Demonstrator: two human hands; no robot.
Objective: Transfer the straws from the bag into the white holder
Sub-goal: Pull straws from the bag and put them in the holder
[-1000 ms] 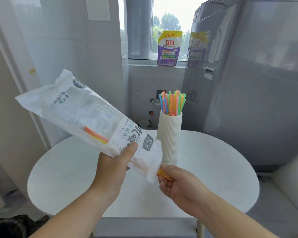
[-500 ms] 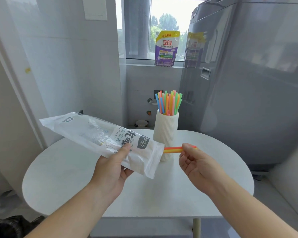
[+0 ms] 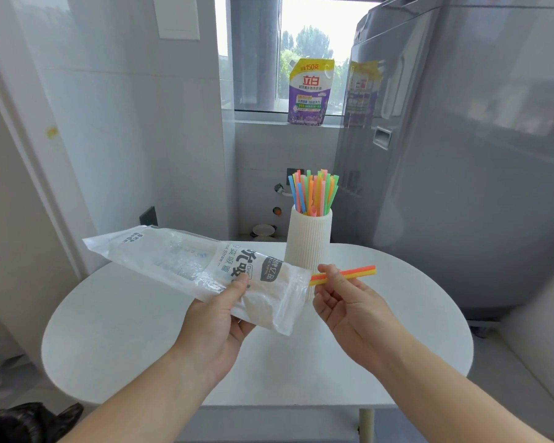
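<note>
A smooth round white counter (image 3: 115, 330) carries one ribbed white holder (image 3: 307, 241) at 12 o'clock, packed with bright straws (image 3: 314, 193). The left hand (image 3: 218, 318) clamps one crinkly plastic bag (image 3: 186, 263); the right hand (image 3: 346, 298) pinches two straws (image 3: 359, 270), orange and yellow, at the bag's mouth.

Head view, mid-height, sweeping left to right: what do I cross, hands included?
Bag → left hand → right hand → the orange and yellow straws it pinches → grey appliance. The white holder overlaps the bag's end and the right hand, so I leave it out.
</note>
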